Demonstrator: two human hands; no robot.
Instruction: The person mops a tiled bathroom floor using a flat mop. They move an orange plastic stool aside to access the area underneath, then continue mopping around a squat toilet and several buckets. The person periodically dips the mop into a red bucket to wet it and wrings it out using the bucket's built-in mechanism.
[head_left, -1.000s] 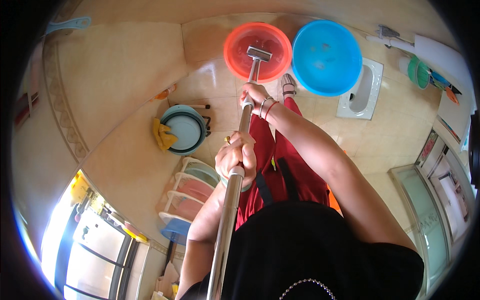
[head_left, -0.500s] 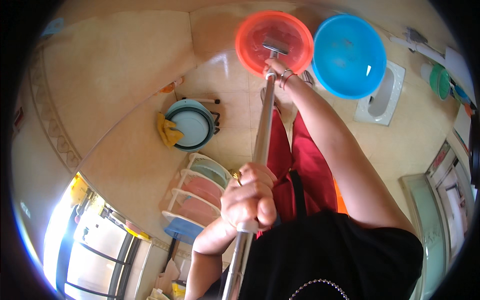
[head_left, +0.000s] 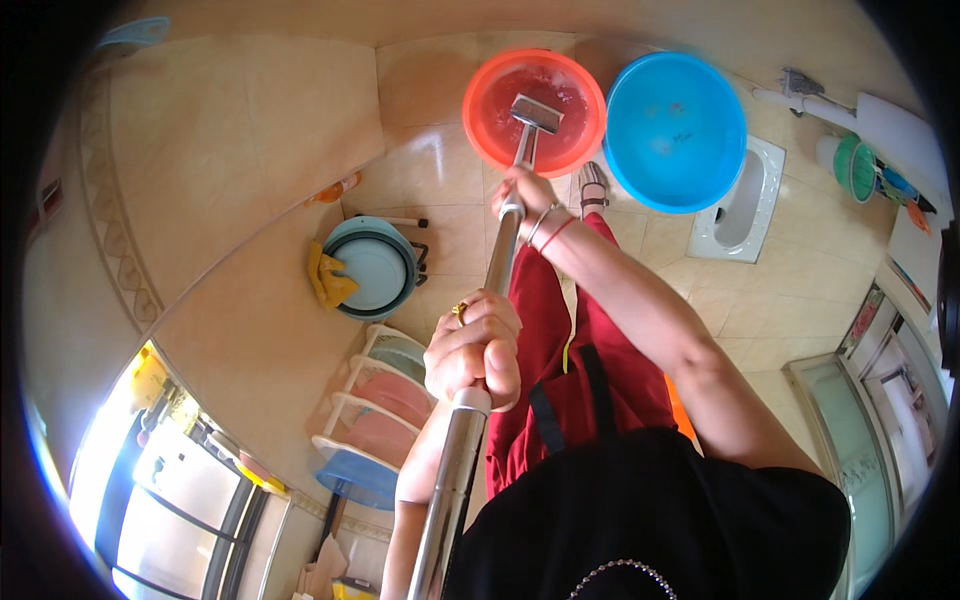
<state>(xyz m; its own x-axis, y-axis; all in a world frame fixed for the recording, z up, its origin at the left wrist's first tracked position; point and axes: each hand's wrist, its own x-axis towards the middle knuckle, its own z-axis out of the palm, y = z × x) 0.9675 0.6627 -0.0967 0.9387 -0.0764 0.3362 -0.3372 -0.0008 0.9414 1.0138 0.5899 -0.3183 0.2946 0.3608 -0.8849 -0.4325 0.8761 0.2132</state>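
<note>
A long metal mop (head_left: 503, 250) runs from the bottom of the view up to the far basin. My left hand (head_left: 472, 350), with a gold ring on it, is wrapped round the pole just above a white collar. Farther along, my right hand (head_left: 527, 195) grips the pole near the head. The flat metal mop head (head_left: 537, 114) sits inside the red-orange basin (head_left: 478, 140), over reddish-looking, sudsy water. Whatever is under the head is hidden.
A large blue basin (head_left: 620, 165) stands right of the red one, beside a white squat toilet (head_left: 765, 200). At left are a folding stool with grey-blue basins (head_left: 375, 265), a yellow cloth (head_left: 328, 278) and a white rack (head_left: 340, 402) of basins. A glass door (head_left: 850, 430) is at right.
The mop head has shifted within the red basin, and the pole's lower-view end has swung left. Both hands keep their grip. The view has tilted, so the basins appear lower.
</note>
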